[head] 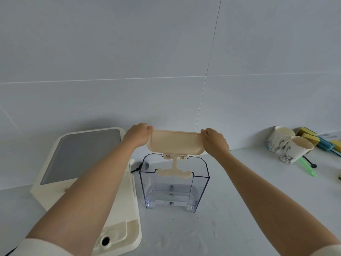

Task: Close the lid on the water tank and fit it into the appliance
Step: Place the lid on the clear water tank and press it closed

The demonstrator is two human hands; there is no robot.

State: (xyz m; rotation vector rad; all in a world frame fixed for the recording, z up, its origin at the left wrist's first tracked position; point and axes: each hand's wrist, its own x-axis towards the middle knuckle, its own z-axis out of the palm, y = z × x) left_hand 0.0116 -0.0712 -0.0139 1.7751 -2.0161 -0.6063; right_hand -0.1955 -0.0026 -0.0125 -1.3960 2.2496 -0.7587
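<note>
Both hands, left hand (138,134) and right hand (215,140), each have their grip clamped on an end of the raised beige lid (174,143), hinged above the clear water tank (174,183) standing on the tabletop (230,209) just beside the cream appliance (81,163).

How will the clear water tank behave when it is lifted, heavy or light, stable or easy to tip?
The water tank looks empty, with no water line visible, so it is probably light. It is tall and narrow, so a sideways push might tip it. Its clear walls look like smooth, stiff plastic, perhaps slippery. The open lid, held by the left hand and right hand, could swing on its hinge.
</note>
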